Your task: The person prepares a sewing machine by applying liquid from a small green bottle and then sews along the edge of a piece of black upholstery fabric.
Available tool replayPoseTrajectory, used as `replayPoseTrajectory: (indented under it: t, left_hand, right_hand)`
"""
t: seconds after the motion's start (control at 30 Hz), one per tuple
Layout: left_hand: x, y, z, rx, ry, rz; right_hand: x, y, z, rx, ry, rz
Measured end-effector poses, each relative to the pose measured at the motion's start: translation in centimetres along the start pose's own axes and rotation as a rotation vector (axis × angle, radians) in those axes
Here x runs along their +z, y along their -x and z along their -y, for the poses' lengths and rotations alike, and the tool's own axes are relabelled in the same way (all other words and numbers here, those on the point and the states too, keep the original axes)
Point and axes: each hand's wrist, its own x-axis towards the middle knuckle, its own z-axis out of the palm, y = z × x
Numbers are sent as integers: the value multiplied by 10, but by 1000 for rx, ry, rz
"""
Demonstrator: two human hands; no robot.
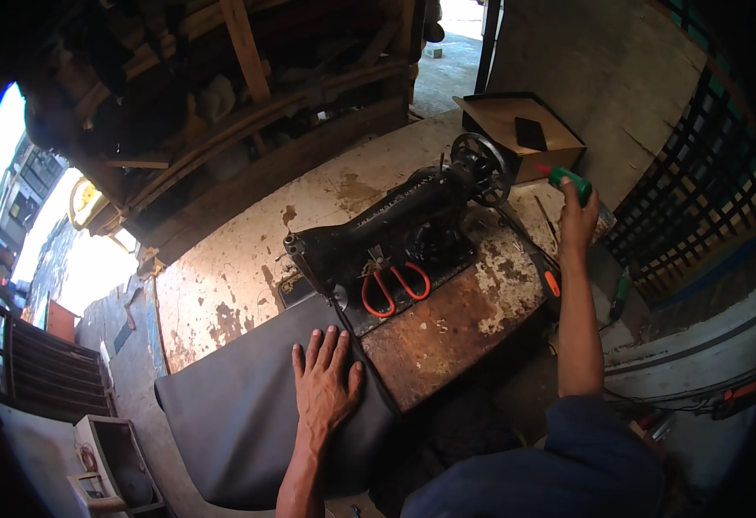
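Dark grey, smooth leather-like sheet (223, 414) covers the near left part of a worn wooden table (214, 272) in the head view, its far edge reaching the needle end of a black metal sewing machine (378, 216). The left hand (326, 393) rests palm down on this sheet near its right edge, fingers extended toward the machine and thumb apart, grasping nothing. The right hand (578, 220) is raised beyond the right end of the table, its fingers closed around a small green bottle with a red tip (575, 185); the tip points left, well apart from the sheet.

Scissors with orange-red loop handles (381, 314) lie at the near side of the machine, their blades hard to make out. A round black handwheel (479, 166) stands at the machine's right end. Behind the bottle is an open brown cardboard box (555, 161) with a flat black rectangular piece (531, 135) at its top. A tool with an orange-and-black handle (552, 283) lies by the table's right edge, left of the right forearm. A dim wooden rack (248, 52) runs along the far side.
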Motion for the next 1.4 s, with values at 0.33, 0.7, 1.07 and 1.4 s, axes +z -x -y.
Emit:
replayPoseTrajectory:
  t: [0.33,0.7,1.07,1.4]
  left_hand:
    - [23,56,-88,-288,-24,-29]
    - [70,103,-122,-351,-111,-277]
    - [88,107,-108,-312,-260,-405]
    - [93,116,-115,-320,-232,-455]
  right_hand:
    - [58,83,102,-853,346,589]
    - [82,176,78,-616,6,914]
    - [160,242,11,-712,61,1189]
    - [79,253,26,-950,45,1260]
